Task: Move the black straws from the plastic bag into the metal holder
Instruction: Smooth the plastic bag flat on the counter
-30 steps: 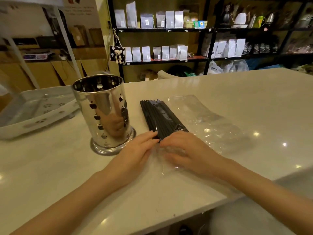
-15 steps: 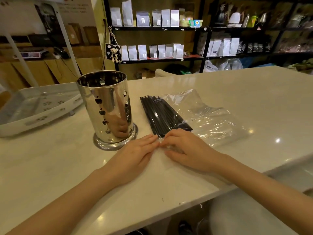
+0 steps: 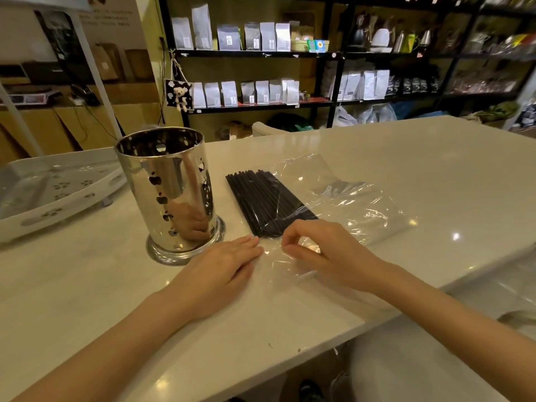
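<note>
A bundle of black straws point(image 3: 266, 203) lies flat on the white counter inside a clear plastic bag point(image 3: 356, 204), its far ends at the bag's open mouth. The shiny metal holder point(image 3: 168, 192) stands upright just left of the straws, and nothing shows at its rim. My left hand point(image 3: 220, 274) rests flat, fingers together, with its fingertips on the bag's near left edge. My right hand point(image 3: 324, 250) sits at the near ends of the straws, thumb and fingers curled in a pinch on the plastic film.
A white perforated tray point(image 3: 58, 192) sits at the far left of the counter. The counter's front edge point(image 3: 377, 320) runs diagonally under my right forearm. Dark shelves with pouches point(image 3: 261, 91) stand behind the counter.
My right hand went from lying flat on the bag to arching up, fingers curled into a pinch on the plastic. My left hand stays flat in about the same place.
</note>
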`<state>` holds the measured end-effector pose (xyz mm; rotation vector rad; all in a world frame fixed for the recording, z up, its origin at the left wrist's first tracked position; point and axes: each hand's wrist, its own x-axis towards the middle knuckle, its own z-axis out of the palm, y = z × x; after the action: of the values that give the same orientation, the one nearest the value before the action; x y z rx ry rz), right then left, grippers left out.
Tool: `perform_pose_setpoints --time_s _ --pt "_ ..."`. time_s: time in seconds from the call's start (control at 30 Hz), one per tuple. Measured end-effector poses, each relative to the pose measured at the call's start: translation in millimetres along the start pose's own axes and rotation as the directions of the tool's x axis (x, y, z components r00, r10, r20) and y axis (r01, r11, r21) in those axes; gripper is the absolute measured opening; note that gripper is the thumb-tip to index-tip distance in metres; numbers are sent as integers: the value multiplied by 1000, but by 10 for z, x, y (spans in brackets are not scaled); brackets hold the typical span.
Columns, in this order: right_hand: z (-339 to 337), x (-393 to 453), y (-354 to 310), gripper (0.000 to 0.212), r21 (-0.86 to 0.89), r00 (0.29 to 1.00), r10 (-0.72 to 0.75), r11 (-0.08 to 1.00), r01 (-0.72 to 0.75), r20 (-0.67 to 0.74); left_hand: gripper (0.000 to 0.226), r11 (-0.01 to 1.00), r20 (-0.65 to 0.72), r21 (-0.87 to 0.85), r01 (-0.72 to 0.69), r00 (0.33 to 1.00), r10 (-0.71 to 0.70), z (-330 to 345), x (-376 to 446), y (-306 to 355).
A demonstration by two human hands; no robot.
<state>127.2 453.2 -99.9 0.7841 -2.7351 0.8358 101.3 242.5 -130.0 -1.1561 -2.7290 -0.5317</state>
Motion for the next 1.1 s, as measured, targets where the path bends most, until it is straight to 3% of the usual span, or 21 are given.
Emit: perform_pose_setpoints --time_s 0.23,0.4,0.47,0.53,0.67,0.83,0.97,1.03,1.1 --pt "-201 -357 -95 9 -60 972 -174 984 166 -159 69 999 2 42 20 1000 -20 4 3 21" --pt "-111 -573 -29 13 -189 964 -244 957 221 -109 61 976 -76 218 27 997 -10 -108 182 197" --pt "-71 -607 4 15 -184 968 -226 962 204 -110 41 986 -93 165 -1 996 16 -118 355 308" --pt "-47 -622 25 17 -161 972 -194 972 172 -133 30 997 5 20 -70 998 70 -103 532 430" --pt "-53 -619 9 21 -116 972 -174 981 156 -160 40 979 162 -135 -151 972 173 37 699 523" --pt "-260 -499 150 35 -67 959 -94 995 79 -269 52 949 94 -222 -224 964 249 136 686 461" --pt "-428 -345 505 40 -233 995 74 969 -87 -65 81 964 106 -200 -176 974 200 146 695 432" --pt "-420 -323 605 35 -263 993 113 958 -114 -22 81 966 120 -181 -184 971 207 134 710 435" --pt "-403 -335 646 25 -263 994 94 959 -108 -64 71 968 103 -147 -205 970 221 131 769 418"
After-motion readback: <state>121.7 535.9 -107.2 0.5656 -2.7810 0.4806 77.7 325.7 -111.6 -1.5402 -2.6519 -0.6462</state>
